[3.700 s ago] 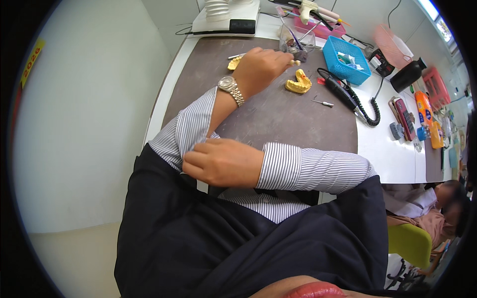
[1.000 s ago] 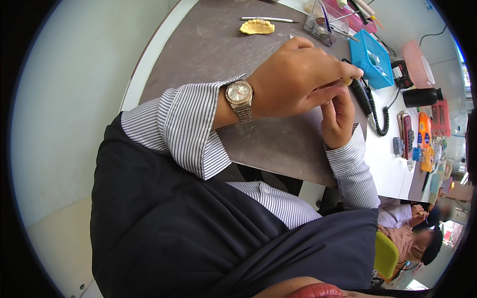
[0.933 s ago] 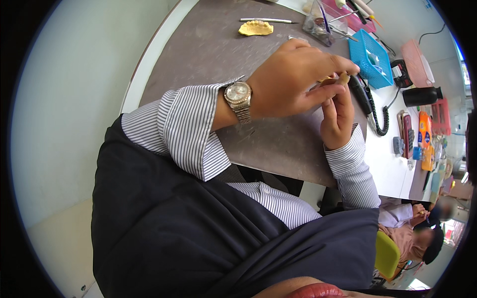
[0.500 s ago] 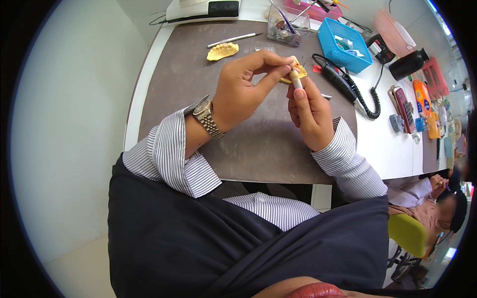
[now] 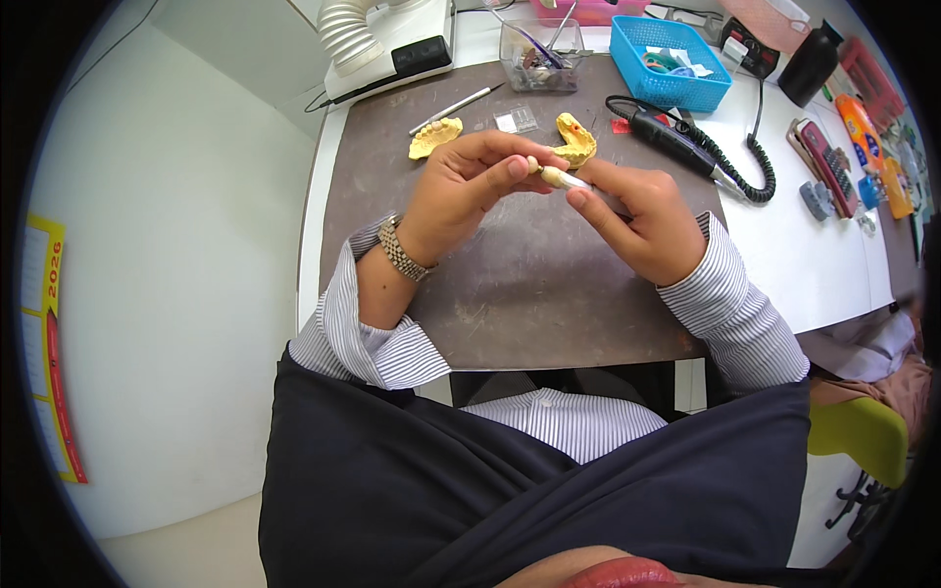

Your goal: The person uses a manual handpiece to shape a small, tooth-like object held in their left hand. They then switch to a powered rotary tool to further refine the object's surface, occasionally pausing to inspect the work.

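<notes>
Since prev frame, R grip [image 5: 637, 211] has swung the white rod [image 5: 572, 182] from near upright to a slant, cream tip [image 5: 552, 176] now pointing at L grip [image 5: 456, 186]. L grip: narrow pinch, thumb + fingers on a small tooth-shaped pc [image 5: 532, 165], up over the counter [image 5: 520, 304], near the horseshoe-shaped yellow cast [image 5: 578, 143]; other yellow cast [image 5: 434, 139] lies further L. R grip: closed on the rod, thumb + fingers. Can't tell if tip & pc touch, too small. Handling, my guess: pc v. light, hard, prob. smooth, so could ping out if squeezed at an angle; thin edges may chip. Best hold = by its sides, thumb & index, light pressure. Rod looks light & stiff; hold mid-shaft, fingers clear of tip. Casts look brittle; take by thick base, not teeth.
</notes>
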`<action>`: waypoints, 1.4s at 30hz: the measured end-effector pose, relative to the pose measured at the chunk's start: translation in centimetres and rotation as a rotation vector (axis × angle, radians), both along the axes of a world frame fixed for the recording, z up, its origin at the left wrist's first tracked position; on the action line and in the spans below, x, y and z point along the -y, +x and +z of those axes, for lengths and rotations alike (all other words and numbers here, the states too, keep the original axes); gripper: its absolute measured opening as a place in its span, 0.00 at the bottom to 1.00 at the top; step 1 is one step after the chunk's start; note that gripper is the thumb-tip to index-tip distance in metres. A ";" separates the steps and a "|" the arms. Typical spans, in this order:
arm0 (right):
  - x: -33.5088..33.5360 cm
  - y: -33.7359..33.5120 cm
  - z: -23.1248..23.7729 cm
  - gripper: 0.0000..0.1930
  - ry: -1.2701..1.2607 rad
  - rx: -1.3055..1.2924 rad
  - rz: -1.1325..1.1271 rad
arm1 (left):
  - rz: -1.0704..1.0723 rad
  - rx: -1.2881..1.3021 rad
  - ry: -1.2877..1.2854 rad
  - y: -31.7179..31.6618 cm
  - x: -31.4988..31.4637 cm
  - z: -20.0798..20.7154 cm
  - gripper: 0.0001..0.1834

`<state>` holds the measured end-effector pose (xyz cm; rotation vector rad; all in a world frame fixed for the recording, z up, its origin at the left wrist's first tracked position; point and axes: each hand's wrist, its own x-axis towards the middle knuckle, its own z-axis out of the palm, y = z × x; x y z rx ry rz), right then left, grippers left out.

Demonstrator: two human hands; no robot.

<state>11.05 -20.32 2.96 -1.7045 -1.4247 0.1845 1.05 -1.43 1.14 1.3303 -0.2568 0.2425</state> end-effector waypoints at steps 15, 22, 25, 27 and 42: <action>0.2 0.3 -1.2 0.11 -0.007 0.056 0.052 | -0.230 -0.304 -0.375 -0.3 0.4 -1.0 0.12; -0.1 0.6 -1.3 0.15 -0.098 -0.136 0.052 | -0.086 -0.100 0.015 0.3 -0.1 -0.9 0.11; -0.3 0.7 -1.8 0.18 -0.153 -0.359 0.179 | -0.152 -0.015 0.169 0.4 -0.7 -0.5 0.11; -0.3 0.6 -1.2 0.19 -0.223 -0.488 0.214 | -0.160 -0.026 0.157 0.1 -0.6 -0.3 0.11; -0.1 0.3 -0.3 0.19 -0.263 -0.751 0.260 | -0.227 -0.105 0.003 0.2 -0.5 -0.6 0.11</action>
